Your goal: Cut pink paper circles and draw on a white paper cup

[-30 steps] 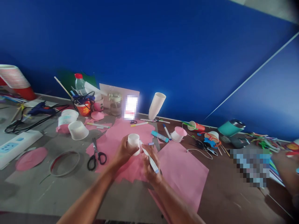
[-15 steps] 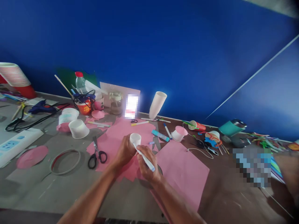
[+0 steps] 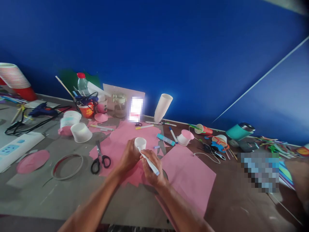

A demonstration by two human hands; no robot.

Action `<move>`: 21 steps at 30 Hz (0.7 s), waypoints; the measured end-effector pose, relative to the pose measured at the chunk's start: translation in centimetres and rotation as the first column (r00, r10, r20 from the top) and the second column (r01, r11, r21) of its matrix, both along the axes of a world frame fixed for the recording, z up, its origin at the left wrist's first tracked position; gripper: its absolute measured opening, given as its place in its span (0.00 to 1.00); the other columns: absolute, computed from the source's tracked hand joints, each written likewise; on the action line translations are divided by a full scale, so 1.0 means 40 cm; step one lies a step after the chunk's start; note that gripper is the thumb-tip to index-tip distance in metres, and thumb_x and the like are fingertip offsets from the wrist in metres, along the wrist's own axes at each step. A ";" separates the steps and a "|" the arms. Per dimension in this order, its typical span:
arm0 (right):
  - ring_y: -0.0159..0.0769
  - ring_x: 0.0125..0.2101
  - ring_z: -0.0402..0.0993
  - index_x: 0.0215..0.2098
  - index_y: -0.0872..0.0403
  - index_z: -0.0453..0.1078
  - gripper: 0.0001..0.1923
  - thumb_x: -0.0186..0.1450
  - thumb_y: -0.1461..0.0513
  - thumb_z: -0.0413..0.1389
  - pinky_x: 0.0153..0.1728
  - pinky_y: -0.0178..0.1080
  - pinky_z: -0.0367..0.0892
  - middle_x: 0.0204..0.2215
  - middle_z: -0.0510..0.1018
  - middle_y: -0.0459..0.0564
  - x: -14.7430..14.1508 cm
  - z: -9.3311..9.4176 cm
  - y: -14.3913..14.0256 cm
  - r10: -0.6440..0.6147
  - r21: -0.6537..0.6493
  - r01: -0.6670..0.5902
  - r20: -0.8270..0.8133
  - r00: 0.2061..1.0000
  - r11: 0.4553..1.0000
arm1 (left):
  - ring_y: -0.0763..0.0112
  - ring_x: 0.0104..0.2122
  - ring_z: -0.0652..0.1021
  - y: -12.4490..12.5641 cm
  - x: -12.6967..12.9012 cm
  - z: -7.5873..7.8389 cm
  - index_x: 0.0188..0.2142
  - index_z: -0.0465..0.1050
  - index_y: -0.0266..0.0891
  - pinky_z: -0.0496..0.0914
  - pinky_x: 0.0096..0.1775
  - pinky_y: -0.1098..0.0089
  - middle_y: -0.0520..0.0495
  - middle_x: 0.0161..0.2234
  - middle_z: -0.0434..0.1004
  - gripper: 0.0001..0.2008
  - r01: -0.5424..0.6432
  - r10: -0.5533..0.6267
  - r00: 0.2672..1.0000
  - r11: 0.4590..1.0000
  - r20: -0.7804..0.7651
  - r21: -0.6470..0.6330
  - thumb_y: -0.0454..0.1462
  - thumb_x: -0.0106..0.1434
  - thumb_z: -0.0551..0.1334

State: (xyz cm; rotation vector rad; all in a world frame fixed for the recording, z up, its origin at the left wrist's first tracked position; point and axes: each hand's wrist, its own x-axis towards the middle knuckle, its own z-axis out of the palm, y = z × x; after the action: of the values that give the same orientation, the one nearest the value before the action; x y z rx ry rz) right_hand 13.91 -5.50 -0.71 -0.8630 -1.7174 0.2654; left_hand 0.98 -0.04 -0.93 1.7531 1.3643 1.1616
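Observation:
My left hand (image 3: 129,156) is wrapped round a small white paper cup (image 3: 140,142), its open mouth facing up and toward me. A white marker with a pale blue end (image 3: 151,163) is gripped in my right hand (image 3: 154,169), its tip against or very near the side of the cup. Below both hands lie cut sheets of pink paper (image 3: 116,138). A pale blue marker cap (image 3: 156,147) rests just right of the cup. Black-handled scissors (image 3: 100,159) lie partly spread to the left of my left hand.
A roll of tape (image 3: 67,167), white cups (image 3: 81,132) and a power strip (image 3: 20,149) are on the left. Tilted stacked cups (image 3: 163,108) stand by the blue wall. A glue stick (image 3: 165,140), a pink-topped cup (image 3: 185,137) and a teal bottle (image 3: 239,131) lie to the right.
Both hands keep their hold on the cup and the marker, with hardly any motion. The view has shifted very slightly.

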 end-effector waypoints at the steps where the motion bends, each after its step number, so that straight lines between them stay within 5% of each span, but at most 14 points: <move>1: 0.42 0.37 0.77 0.53 0.48 0.68 0.14 0.72 0.64 0.48 0.36 0.45 0.77 0.36 0.78 0.52 0.000 0.000 0.000 0.001 -0.001 -0.001 -0.005 1.000 1.000 | 0.59 0.38 0.75 -0.001 0.000 0.002 0.39 0.69 0.39 0.71 0.41 0.59 0.41 0.38 0.75 0.11 0.008 -0.008 1.000 1.000 -0.006 0.007 0.39 0.56 0.59; 21: 0.39 0.36 0.78 0.50 0.49 0.69 0.15 0.69 0.67 0.50 0.36 0.41 0.75 0.36 0.79 0.50 -0.004 -0.007 0.002 -0.027 -0.041 0.025 -0.036 0.999 0.999 | 0.59 0.38 0.75 0.005 -0.001 -0.018 0.40 0.68 0.38 0.72 0.41 0.57 0.40 0.39 0.75 0.13 0.024 -0.023 1.000 0.998 -0.015 0.057 0.40 0.55 0.59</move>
State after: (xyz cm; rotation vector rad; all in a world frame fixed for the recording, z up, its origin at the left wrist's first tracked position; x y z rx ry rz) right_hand 13.76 -5.42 -0.97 -0.9043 -1.6707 0.2978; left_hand 0.96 0.16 -1.66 1.8162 1.3272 1.1878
